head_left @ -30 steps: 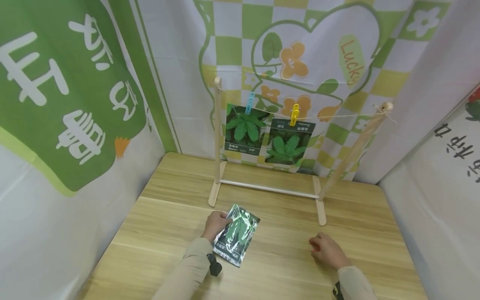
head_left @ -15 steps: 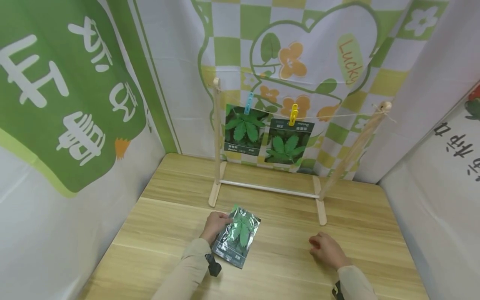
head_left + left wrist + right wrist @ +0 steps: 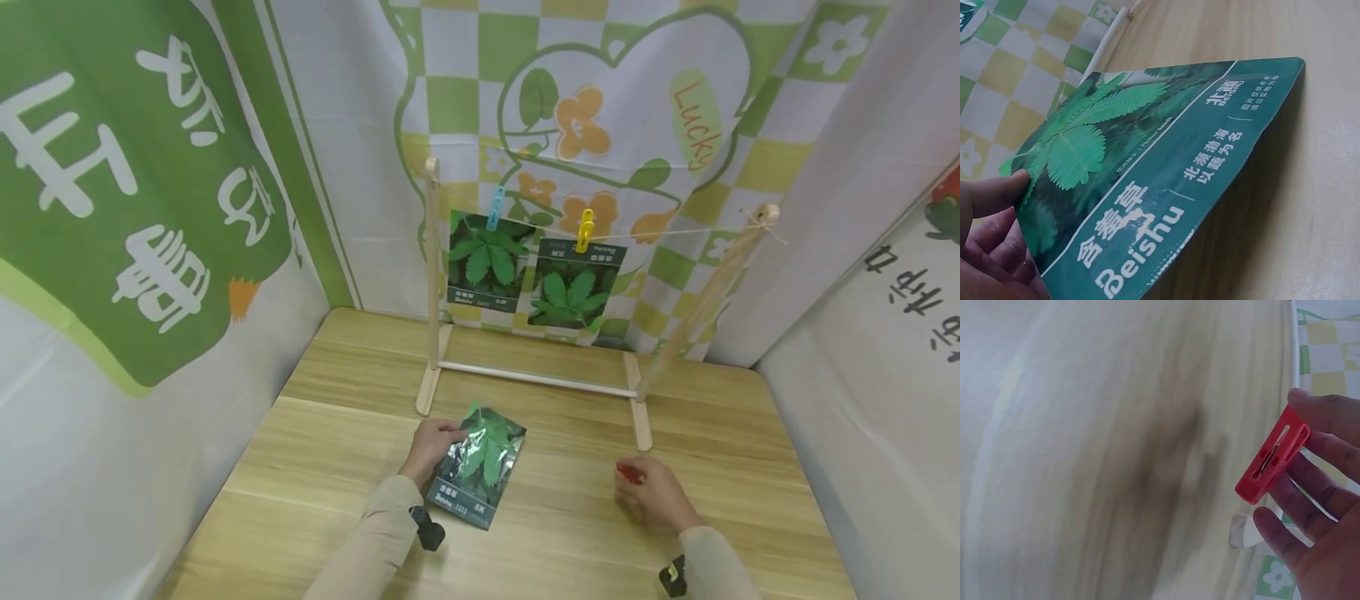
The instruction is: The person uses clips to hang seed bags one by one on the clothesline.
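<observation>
My left hand [image 3: 433,448] pinches the left edge of a green seed packet [image 3: 480,468] between thumb and fingers. In the left wrist view the packet [image 3: 1147,169] shows a fern-like leaf and white lettering, tilted above the table with a shadow under it. Off to the right, my right hand [image 3: 654,493] holds a red clothespin [image 3: 1274,456] between thumb and fingers, over the wooden table. Two similar packets hang from a string: the left packet [image 3: 487,260] under a blue clothespin [image 3: 496,208], the right packet [image 3: 576,283] under a yellow clothespin [image 3: 585,231].
A wooden stand stands at the back of the table [image 3: 570,550], with a left post [image 3: 432,267], a slanted right post [image 3: 701,308] and a white crossbar [image 3: 536,379]. Behind it hangs a patterned curtain [image 3: 453,104]. Fabric walls close both sides.
The packet in my left hand has tilted, so its glare has lessened and its print shows. My right hand has turned slightly, and more of the red clothespin shows.
</observation>
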Action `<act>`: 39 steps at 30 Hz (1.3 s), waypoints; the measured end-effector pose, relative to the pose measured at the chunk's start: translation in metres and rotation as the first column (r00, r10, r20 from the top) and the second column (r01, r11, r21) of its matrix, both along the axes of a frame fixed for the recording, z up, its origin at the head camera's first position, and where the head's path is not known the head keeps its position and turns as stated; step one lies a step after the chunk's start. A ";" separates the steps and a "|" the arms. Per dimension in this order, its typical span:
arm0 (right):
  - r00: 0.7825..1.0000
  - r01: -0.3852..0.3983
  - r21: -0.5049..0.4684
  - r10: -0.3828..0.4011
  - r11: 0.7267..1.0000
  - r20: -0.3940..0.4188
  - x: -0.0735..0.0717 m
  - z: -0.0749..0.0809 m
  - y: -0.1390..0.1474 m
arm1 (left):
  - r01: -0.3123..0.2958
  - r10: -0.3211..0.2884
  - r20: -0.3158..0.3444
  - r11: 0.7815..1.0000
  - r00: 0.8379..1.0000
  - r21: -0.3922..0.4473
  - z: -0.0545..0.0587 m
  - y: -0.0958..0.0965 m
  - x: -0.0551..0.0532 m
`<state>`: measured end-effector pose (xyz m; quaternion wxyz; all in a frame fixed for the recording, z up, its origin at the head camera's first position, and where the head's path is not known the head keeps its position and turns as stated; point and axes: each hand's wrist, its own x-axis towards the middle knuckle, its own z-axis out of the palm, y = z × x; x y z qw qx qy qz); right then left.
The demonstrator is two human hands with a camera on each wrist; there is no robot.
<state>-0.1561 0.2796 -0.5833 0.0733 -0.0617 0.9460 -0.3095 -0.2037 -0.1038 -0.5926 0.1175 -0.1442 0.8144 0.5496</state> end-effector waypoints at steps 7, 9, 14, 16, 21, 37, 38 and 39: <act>1.000 0.023 -0.055 -0.023 0.998 -0.007 -0.006 0.008 -0.002 | -0.029 0.027 0.033 0.999 0.999 0.035 0.006 -0.001 -0.002; 0.999 0.026 -0.064 -0.027 0.998 -0.017 -0.007 0.011 -0.004 | -0.030 0.029 0.024 0.999 0.999 0.039 0.008 -0.001 -0.002; 0.998 0.049 -0.108 -0.052 0.993 -0.021 -0.008 0.018 -0.006 | -0.034 0.034 0.012 0.998 0.999 0.056 0.011 0.000 -0.003; 0.998 0.063 -0.128 -0.066 0.990 -0.016 -0.009 0.021 -0.006 | -0.037 0.037 0.008 0.997 0.999 0.062 0.012 0.000 -0.004; 0.996 0.089 -0.164 -0.091 0.982 -0.009 -0.012 0.027 -0.003 | -0.044 0.044 0.003 0.996 0.999 0.083 0.016 0.000 -0.005; 0.989 0.120 -0.276 -0.139 0.954 -0.050 -0.017 0.058 0.000 | -0.059 0.074 -0.066 0.976 0.995 0.211 0.035 0.005 -0.010; 0.989 0.120 -0.288 -0.139 0.950 -0.048 -0.018 0.060 0.001 | -0.061 0.078 -0.067 0.973 0.995 0.224 0.037 0.005 -0.010; 0.989 0.122 -0.300 -0.142 0.946 -0.046 -0.018 0.062 0.002 | -0.063 0.081 -0.068 0.970 0.994 0.234 0.039 0.006 -0.011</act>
